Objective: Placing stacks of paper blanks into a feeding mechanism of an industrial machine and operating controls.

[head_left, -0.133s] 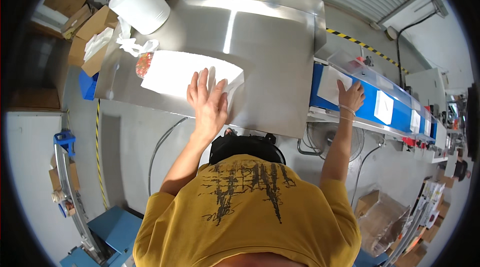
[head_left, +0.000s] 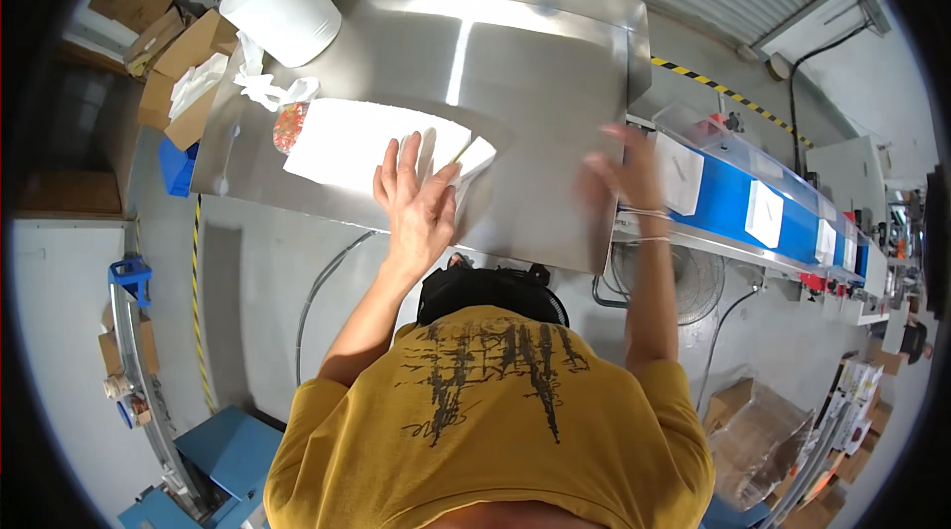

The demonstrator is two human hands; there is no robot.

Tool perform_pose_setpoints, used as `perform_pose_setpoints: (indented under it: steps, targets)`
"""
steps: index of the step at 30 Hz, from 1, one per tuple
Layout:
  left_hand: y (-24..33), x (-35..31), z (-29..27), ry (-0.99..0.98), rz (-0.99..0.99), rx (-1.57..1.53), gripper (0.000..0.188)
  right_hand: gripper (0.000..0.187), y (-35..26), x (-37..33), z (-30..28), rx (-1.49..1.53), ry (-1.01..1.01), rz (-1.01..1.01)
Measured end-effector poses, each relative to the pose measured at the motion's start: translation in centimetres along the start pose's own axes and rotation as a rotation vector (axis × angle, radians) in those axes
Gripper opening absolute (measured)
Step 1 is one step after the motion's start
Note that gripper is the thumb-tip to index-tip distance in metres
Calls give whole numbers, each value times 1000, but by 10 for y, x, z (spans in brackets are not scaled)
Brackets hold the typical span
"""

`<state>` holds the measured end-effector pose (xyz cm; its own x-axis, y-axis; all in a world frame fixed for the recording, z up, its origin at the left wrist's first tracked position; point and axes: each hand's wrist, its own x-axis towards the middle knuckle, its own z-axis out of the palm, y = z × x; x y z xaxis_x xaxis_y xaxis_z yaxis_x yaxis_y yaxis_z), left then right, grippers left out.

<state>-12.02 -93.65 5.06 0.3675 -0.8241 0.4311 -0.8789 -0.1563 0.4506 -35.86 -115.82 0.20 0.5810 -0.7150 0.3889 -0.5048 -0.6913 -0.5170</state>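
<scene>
Contact has just ended between your right hand (head_left: 626, 170) and the flat white piece (head_left: 680, 175) on the blue belt (head_left: 726, 204), apparently leaving it released. That hand, blurred, looks open and empty. Your left hand (head_left: 420, 208), fingers extended, touches the white stack (head_left: 347, 141) on the steel table (head_left: 540, 103), its right end splayed.

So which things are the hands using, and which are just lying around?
Seemingly in use:
white pile, under the left hand
white packet on the blue belt, near the blurred right hand

Probably just around:
floor fan
blue bin
plastic-covered box
</scene>
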Motion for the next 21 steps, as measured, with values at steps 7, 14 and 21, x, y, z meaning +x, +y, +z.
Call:
perform_pose_setpoints:
  steps: [7, 14, 21]
  targets:
    - [2, 7, -9, -41, -18, -40, 24, 47, -91, 34, 72, 310, -307, -373]
    - [-12, 1, -7, 12, -68, 75, 40, 27, 21, -19, 27, 574, 22, 696]
    - [-14, -1, -2, 40, -14, 30, 40, 52, 52, -24, -28, -796, 432, 542]
